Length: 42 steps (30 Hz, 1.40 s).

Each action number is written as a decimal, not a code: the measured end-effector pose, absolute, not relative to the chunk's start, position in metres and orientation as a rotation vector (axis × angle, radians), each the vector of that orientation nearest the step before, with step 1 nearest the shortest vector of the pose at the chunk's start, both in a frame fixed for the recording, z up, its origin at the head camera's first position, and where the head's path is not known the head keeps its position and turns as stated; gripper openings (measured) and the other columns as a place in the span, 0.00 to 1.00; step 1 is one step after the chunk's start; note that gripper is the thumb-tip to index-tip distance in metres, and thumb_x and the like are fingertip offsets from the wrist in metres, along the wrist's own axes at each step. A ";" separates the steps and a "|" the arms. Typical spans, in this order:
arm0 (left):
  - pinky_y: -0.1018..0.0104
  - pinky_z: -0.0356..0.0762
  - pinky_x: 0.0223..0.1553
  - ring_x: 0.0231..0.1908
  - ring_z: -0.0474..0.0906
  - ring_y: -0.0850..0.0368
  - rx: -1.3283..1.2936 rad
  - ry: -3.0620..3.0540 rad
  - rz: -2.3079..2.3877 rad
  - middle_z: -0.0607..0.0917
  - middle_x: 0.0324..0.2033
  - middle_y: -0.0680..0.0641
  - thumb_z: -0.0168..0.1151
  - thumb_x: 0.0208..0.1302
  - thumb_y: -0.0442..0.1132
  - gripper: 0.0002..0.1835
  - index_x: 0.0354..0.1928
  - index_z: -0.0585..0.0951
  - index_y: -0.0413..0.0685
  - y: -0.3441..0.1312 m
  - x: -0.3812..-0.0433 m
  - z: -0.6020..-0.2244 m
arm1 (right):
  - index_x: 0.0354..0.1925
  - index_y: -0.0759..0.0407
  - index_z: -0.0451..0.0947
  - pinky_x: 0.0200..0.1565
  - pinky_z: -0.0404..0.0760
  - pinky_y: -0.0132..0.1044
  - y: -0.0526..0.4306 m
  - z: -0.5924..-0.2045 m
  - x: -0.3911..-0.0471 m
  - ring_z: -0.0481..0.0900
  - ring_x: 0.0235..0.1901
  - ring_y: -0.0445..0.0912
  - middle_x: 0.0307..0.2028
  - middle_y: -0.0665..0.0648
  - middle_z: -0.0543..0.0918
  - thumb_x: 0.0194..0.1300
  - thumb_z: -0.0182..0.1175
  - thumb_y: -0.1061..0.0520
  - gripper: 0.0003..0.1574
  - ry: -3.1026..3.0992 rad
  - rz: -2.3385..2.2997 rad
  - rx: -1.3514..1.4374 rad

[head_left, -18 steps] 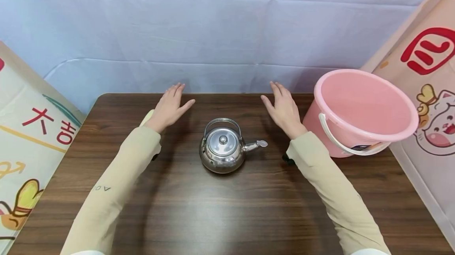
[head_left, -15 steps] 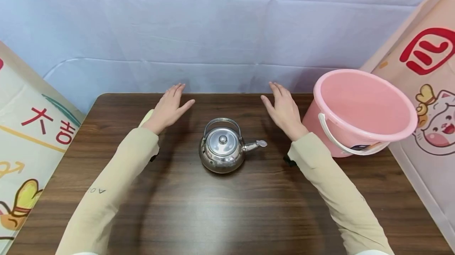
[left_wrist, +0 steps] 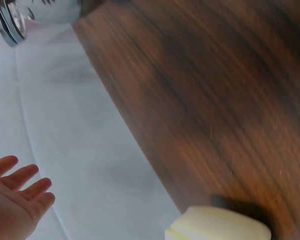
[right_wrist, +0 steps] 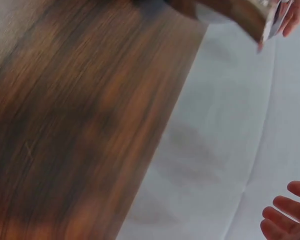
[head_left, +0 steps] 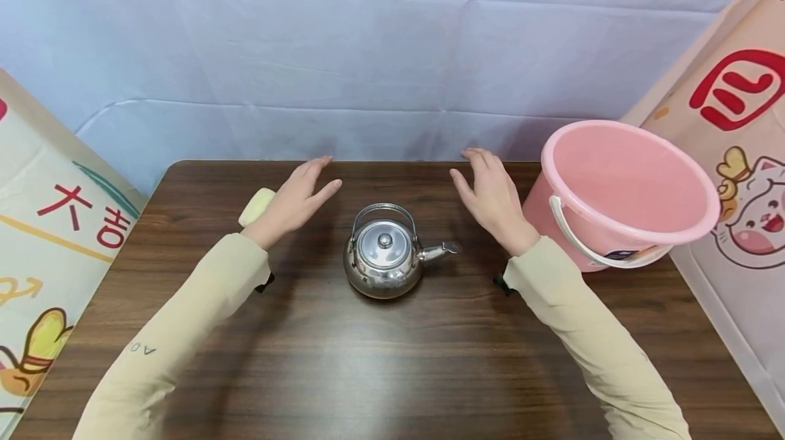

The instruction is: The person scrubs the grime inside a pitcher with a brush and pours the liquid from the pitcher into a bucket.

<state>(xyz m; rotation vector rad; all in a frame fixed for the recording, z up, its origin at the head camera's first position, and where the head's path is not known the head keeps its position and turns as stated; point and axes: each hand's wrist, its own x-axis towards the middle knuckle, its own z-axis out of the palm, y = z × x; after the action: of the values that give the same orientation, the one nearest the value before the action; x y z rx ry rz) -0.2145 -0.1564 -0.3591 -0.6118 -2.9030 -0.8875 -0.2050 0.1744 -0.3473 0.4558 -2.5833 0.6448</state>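
A shiny steel kettle point(head_left: 384, 259) stands upright mid-table, its loop handle raised and its spout towards the right. Left of it my left hand point(head_left: 294, 198) hovers with extended fingers, holding nothing; its fingers also show in the left wrist view. Partly behind that wrist lies a pale yellow block point(head_left: 257, 206), whose rounded end appears in the left wrist view; its kind is unclear. My right hand point(head_left: 493, 198) is held between the spout and the pink bucket point(head_left: 625, 181), fingers loosely extended, touching neither. Part of the kettle point(right_wrist: 235, 12) tops the right wrist view.
The dark wooden table point(head_left: 380, 372) ends at a pale cloth backdrop point(head_left: 380, 52). Printed panels flank both sides. On the right, the bucket's white handle point(head_left: 589, 253) hangs down its front.
My left hand has shifted slightly down and right, its forearm outward, showing more of the yellow block. The right wrist has drawn back a little. Kettle and bucket stay in place.
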 end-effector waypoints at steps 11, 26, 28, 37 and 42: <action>0.51 0.54 0.64 0.67 0.53 0.50 -0.577 -2.918 -1.171 0.60 0.66 0.44 0.38 0.68 0.62 0.36 0.69 0.58 0.46 -0.145 -0.193 -0.358 | 0.48 0.68 0.75 0.50 0.73 0.47 0.158 -0.340 -0.191 0.73 0.48 0.55 0.46 0.63 0.78 0.63 0.57 0.56 0.19 -2.394 0.660 0.603; 0.52 0.62 0.60 0.63 0.61 0.50 -0.483 -2.889 -1.469 0.67 0.63 0.44 0.40 0.68 0.61 0.34 0.66 0.62 0.46 -0.135 -0.176 -0.373 | 0.47 0.66 0.76 0.46 0.75 0.44 0.136 -0.330 -0.176 0.74 0.46 0.53 0.45 0.61 0.78 0.64 0.55 0.58 0.16 -2.372 0.704 0.713; 0.52 0.63 0.60 0.62 0.63 0.50 -0.475 -2.878 -1.497 0.68 0.62 0.43 0.40 0.68 0.60 0.33 0.65 0.63 0.45 -0.134 -0.175 -0.376 | 0.47 0.66 0.76 0.45 0.75 0.43 0.134 -0.330 -0.174 0.74 0.46 0.53 0.45 0.61 0.79 0.64 0.55 0.58 0.16 -2.369 0.701 0.728; 0.52 0.63 0.60 0.60 0.65 0.49 -0.397 -2.848 -1.609 0.71 0.59 0.42 0.42 0.69 0.57 0.30 0.64 0.65 0.42 -0.127 -0.168 -0.389 | 0.45 0.67 0.76 0.47 0.75 0.42 0.122 -0.325 -0.164 0.74 0.46 0.52 0.44 0.61 0.79 0.62 0.56 0.60 0.14 -2.339 0.720 0.815; 0.53 0.61 0.61 0.60 0.64 0.49 -0.352 -2.848 -1.667 0.71 0.59 0.42 0.42 0.69 0.55 0.30 0.63 0.65 0.42 -0.123 -0.164 -0.395 | 0.44 0.67 0.77 0.47 0.75 0.41 0.116 -0.328 -0.161 0.75 0.45 0.51 0.43 0.60 0.79 0.62 0.57 0.60 0.13 -2.340 0.721 0.854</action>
<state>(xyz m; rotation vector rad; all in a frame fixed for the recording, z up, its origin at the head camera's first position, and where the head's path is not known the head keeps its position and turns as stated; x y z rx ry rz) -0.1636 -0.1233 -0.3953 -0.3525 -2.8483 -1.6666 -0.1605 0.1163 -0.3276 0.8537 -2.3399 0.7214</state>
